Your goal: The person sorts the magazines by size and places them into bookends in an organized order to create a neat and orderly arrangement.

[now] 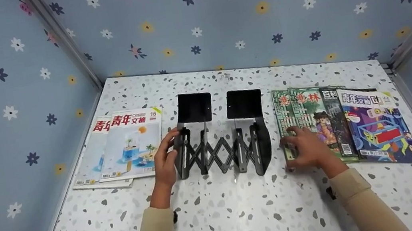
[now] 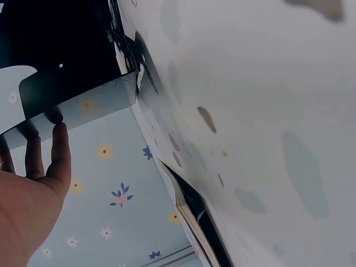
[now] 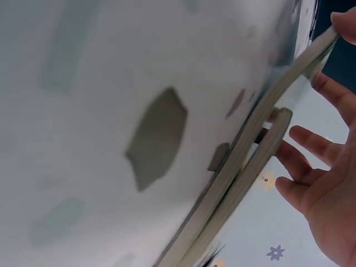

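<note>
A black expanding bookend (image 1: pixel 263 147) with a criss-cross lattice lies at the middle of the table, its two square plates toward the wall. My left hand (image 1: pixel 164 165) is at its left side; in the left wrist view the fingertips touch the outer face of the dark end panel (image 2: pixel 72 50). On the right, my right hand (image 1: pixel 309 149) pinches the left edge of the leftmost green magazine (image 1: pixel 282 110). The right wrist view has the edge of that magazine (image 3: pixel 267 103) bent up between thumb and fingers, with another magazine (image 3: pixel 258 161) beside it.
Two overlapping white magazines (image 1: pixel 129 142) lie left of the bookend. Right of it, another green magazine (image 1: pixel 309 107), a dark one (image 1: pixel 334 113) and a blue one (image 1: pixel 383 127) overlap in a row. Flower-patterned walls (image 1: pixel 212 18) enclose the speckled table (image 1: pixel 236 216).
</note>
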The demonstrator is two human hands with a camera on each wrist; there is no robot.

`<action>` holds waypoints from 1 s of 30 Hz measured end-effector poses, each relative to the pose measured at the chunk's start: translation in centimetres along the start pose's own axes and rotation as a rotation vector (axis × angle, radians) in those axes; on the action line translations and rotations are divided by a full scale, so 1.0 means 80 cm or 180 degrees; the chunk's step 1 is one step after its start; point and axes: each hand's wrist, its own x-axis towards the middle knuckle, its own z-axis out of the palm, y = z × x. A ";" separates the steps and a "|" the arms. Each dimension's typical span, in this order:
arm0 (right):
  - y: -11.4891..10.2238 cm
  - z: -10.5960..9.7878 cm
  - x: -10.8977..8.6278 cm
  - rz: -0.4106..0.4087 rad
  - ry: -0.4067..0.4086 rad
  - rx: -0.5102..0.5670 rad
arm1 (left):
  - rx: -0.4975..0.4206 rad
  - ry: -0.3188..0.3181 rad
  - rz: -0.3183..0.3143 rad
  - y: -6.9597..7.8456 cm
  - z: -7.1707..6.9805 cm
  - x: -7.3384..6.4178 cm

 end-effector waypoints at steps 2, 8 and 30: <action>-0.001 -0.003 0.000 0.0016 -0.0044 0.0032 | 0.0005 0.0002 0.0018 0.000 0.000 0.000; -0.001 -0.013 0.002 -0.0006 -0.0221 0.0104 | -0.0019 0.0012 0.0064 -0.001 0.001 0.000; 0.002 -0.005 0.018 0.0465 0.0066 -0.0018 | 0.0031 0.0070 0.0066 -0.005 0.000 -0.001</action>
